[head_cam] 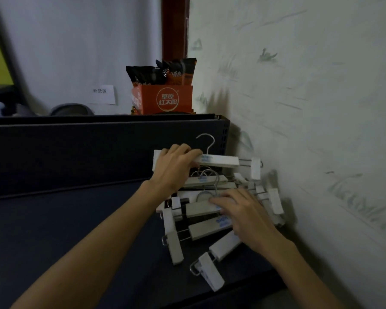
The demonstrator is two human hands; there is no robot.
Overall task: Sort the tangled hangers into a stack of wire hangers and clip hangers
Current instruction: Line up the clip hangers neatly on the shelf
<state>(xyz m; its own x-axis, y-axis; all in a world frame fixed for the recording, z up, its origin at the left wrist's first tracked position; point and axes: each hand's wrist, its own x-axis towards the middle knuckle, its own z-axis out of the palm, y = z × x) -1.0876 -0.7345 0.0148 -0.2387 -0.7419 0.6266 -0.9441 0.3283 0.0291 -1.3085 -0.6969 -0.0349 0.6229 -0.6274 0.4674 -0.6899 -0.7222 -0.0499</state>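
- Against the wall, my left hand [173, 169] grips the top clip hanger [218, 161]; I'd lift it straight, hook clear
- My right hand [243, 210] presses flat-fingered on the pile [201, 228], steadying it

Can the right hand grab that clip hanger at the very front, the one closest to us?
Probably yes. The front clip hanger lies on top of the dark surface, uncovered, just below the right hand, which rests on the pile. The left hand grips another hanger farther back.

Orange carton [165, 101] holding dark snack packets [161, 72]; paper label [104, 94] on pale wall; dark shelf surface [65, 219].
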